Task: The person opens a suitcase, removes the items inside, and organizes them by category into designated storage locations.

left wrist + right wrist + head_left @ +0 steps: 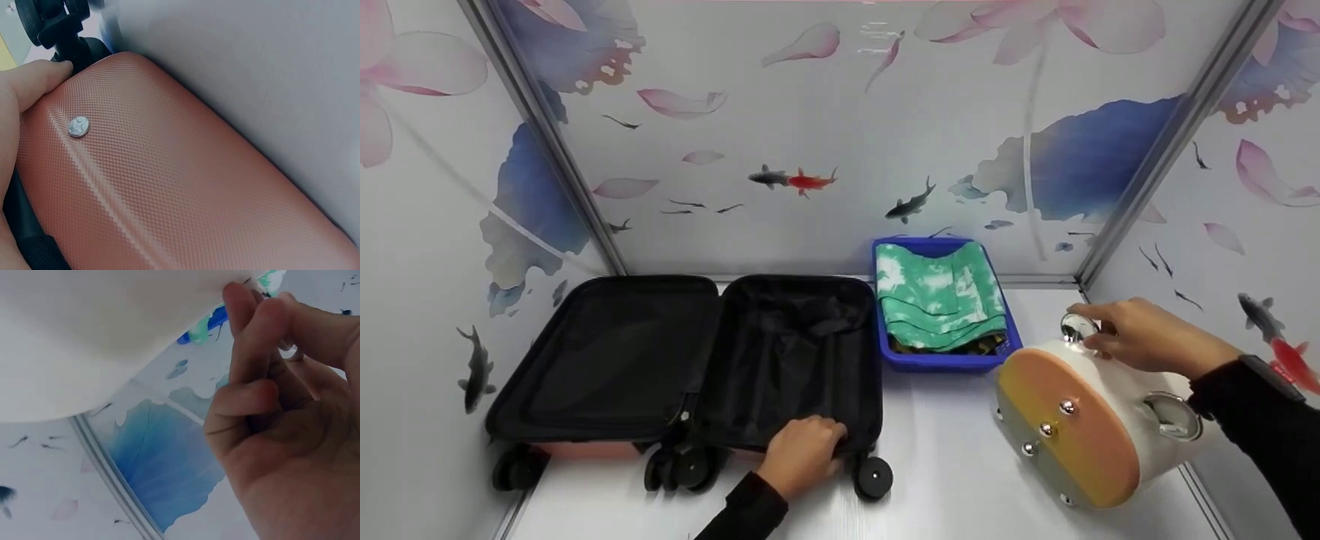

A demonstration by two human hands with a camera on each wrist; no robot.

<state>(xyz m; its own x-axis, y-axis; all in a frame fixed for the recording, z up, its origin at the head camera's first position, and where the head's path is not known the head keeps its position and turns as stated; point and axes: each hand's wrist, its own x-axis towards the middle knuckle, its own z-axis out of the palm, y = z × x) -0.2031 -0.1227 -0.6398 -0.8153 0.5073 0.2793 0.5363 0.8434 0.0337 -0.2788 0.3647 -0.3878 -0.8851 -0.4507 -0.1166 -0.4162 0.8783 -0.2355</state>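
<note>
An open black-lined suitcase (784, 360) lies with both halves spread, its wheels toward me. My left hand (802, 456) grips the near rim of its right half, beside a wheel. In the left wrist view the thumb (42, 81) lies against the suitcase's ribbed salmon-pink shell (169, 169). At the right, my right hand (1147, 337) pinches a round silver fitting (1078, 328) on a white rounded case (1174, 457). The case is tipped, its oval orange, yellow and grey base (1080, 457) with several silver studs facing me. In the right wrist view the curled fingers (253, 354) partly hide the fitting.
Behind the case stands a blue basket (937, 364) holding folded green-and-white cloth (937, 292), with a darker patterned cloth beneath. A silver oval fitting (1174, 416) is on the case's side. Printed wall panels (847, 247) enclose the white table (930, 457) at the back and sides.
</note>
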